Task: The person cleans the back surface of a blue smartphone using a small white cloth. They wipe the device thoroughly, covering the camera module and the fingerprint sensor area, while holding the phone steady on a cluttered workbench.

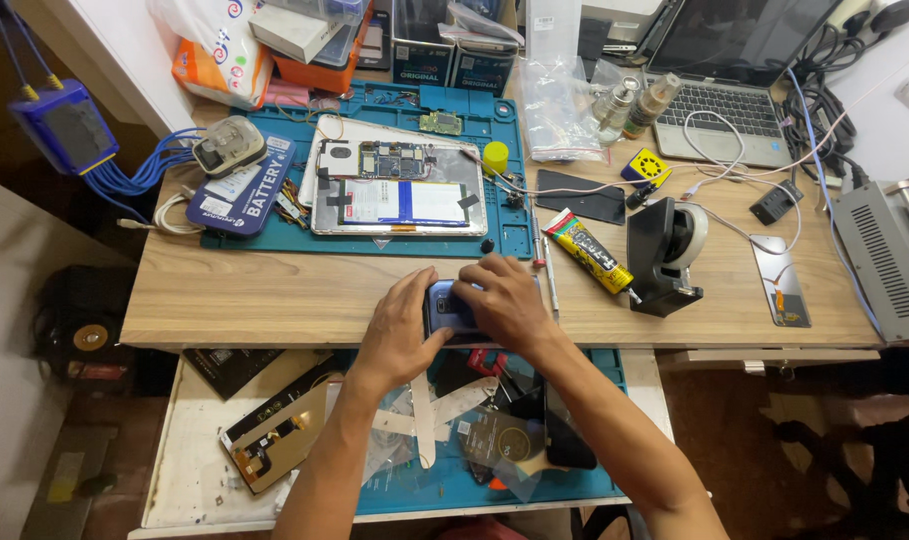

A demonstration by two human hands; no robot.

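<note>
both hands meet on the blue phone (450, 308) at the near edge of the wooden desk (274, 295). your left hand (399, 330) cups its left end, fingers curled under. your right hand (504, 300) presses flat over its right half. its long axis runs left to right between your palms, equally near both.

Wooden desk (274, 295) with pale grain, lit evenly from above. Pulled-out white drawer (189, 460) below its front edge. White wall (109, 45) at top left, another pale surface (904, 110) at right. Dim brown floor (84, 470) to the left, dark floor at right
</note>
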